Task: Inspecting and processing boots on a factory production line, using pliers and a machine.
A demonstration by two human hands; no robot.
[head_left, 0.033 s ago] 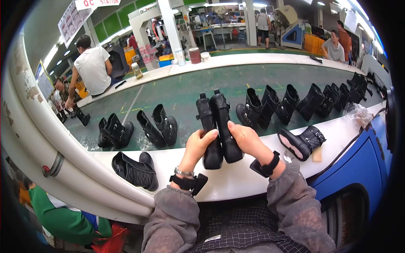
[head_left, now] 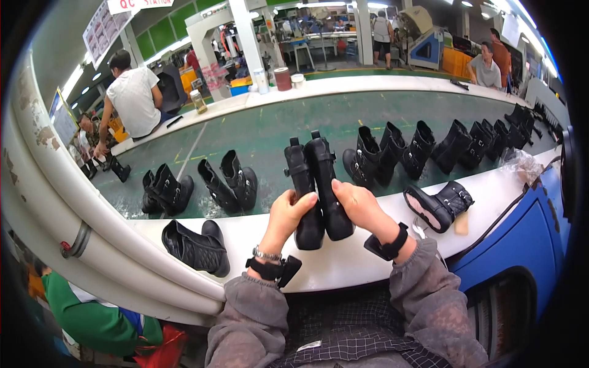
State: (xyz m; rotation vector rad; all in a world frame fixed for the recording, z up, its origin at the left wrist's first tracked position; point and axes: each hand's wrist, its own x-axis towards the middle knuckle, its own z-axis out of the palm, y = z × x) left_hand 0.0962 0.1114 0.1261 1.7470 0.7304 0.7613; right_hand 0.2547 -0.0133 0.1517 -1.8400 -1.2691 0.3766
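I have left hand (head_left: 283, 216) clamped on left boot (head_left: 310, 230), right hand (head_left: 363, 208) on right boot (head_left: 337, 222), side by side over bench (head_left: 350, 264); quilted boot (head_left: 197, 246) near bench's left edge.

Boots (head_left: 309, 226) smooth, leather-like; bracelet (head_left: 267, 254) shiny metal

On the white bench (head_left: 343, 270), a quilted black boot (head_left: 196, 248) is laid at left; at right, a pale-soled boot (head_left: 448, 205) is tipped over beside a tan piece (head_left: 461, 225). Upright black boots (head_left: 421, 149) are carried on the green surface (head_left: 276, 116). A jar (head_left: 198, 102) and reddish can (head_left: 283, 80) are borne by the far ledge (head_left: 362, 84).
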